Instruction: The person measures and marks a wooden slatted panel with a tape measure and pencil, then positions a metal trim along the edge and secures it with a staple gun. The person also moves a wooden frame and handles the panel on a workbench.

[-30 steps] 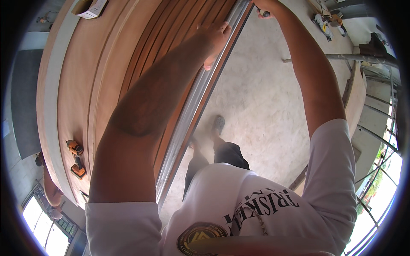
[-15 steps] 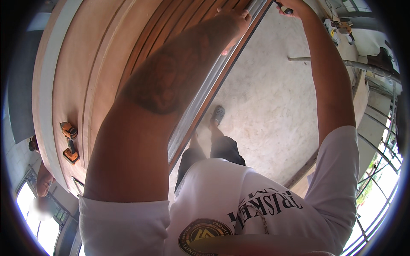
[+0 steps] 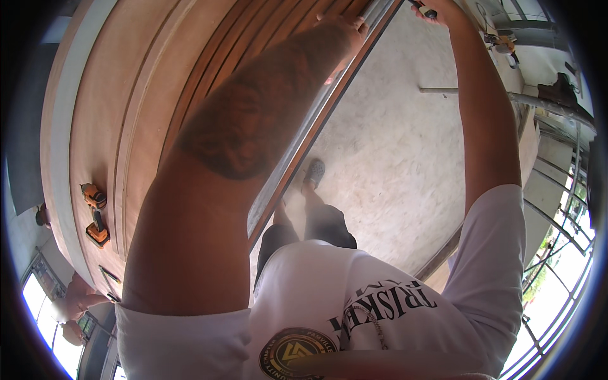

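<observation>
My left hand lies at the edge of a brown slatted wood panel, its curled fingers against a long shiny metal strip. Part of this hand is hidden behind my own forearm. My right hand, cut off by the top of the picture, is closed round a small black-handled tool. That tool is just right of the strip's far end. Its kind does not show clearly. A dark edge with a reddish-brown band runs along the right side of the strip.
An orange-and-black cordless drill lies on the pale wood boards at left. Thin dark tools are nearby. Another person's arm shows at lower left. A metal pipe and a yellow-black power tool are at right, above the concrete floor.
The whole view has shifted slightly. The other person at lower left has moved, and more of the thin tools shows there. My two hands stay nearly where they were.
</observation>
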Demonstrator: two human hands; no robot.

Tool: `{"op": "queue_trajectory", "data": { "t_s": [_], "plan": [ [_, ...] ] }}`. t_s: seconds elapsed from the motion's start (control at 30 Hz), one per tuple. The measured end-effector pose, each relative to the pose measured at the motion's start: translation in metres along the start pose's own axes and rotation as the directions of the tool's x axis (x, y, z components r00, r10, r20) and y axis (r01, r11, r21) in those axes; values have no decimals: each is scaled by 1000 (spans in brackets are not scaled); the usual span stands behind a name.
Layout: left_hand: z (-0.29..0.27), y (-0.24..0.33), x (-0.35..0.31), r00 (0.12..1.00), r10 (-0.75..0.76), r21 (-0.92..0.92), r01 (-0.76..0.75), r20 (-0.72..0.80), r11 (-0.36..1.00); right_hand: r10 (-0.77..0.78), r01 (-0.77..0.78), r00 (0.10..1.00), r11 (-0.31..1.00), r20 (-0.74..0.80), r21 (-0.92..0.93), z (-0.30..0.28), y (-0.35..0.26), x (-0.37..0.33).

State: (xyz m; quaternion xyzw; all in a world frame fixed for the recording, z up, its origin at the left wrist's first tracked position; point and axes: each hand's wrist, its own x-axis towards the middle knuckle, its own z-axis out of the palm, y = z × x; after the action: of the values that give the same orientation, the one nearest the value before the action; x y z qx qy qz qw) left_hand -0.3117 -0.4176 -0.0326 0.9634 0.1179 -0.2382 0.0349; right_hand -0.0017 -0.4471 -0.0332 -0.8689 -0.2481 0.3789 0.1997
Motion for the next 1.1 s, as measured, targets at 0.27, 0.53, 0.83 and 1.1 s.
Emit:
{"op": "queue_trajectory", "data": {
  "t_s": [0.27, 0.53, 0.83, 1.1],
  "plan": [
    [5, 3, -2, 998, -34, -8, 34, -60, 999, -35, 35, 999, 999, -9, -8, 5, -4, -12],
    [8, 0, -5, 993, 28, 45, -23, -115, 999, -37, 40, 999, 991, 23, -131, 7, 0, 12],
    [3, -1, -8, 994, 48, 68, -42, -93, 997, -46, 47, 999, 996, 13, -73, 15, -1, 17],
    [15, -3, 2, 986, 78, 106, -63, -150, 992, -114, 117, 993, 991, 45, -72, 32, 3, -11]
  ]
}}
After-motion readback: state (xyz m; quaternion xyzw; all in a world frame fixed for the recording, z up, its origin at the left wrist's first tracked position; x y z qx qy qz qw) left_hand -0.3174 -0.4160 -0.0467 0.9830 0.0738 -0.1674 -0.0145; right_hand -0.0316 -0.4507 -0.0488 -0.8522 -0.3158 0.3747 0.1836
